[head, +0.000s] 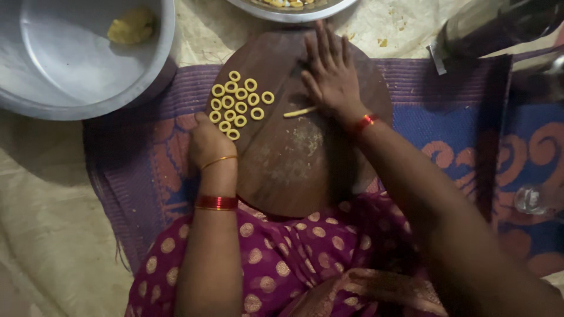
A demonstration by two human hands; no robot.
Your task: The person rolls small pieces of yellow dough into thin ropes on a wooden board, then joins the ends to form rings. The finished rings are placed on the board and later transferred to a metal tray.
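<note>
A round dark wooden board [294, 170] lies on a purple mat in front of me. My right hand [330, 73] lies flat, palm down, on the board's far part, over a thin yellow dough strip [299, 111] whose end sticks out from under the palm. Several small yellow dough rings [238, 103] sit in a cluster on the board's left part. My left hand [208, 144] rests curled at the board's left edge, just below the rings; I cannot see anything held in it.
A large steel bowl [64, 97] with a lump of yellow dough [132, 24] stands at the far left. A steel plate [291, 13] lies beyond the board. A dark object [499, 26] is at the far right, a small glass [529, 199] at the right.
</note>
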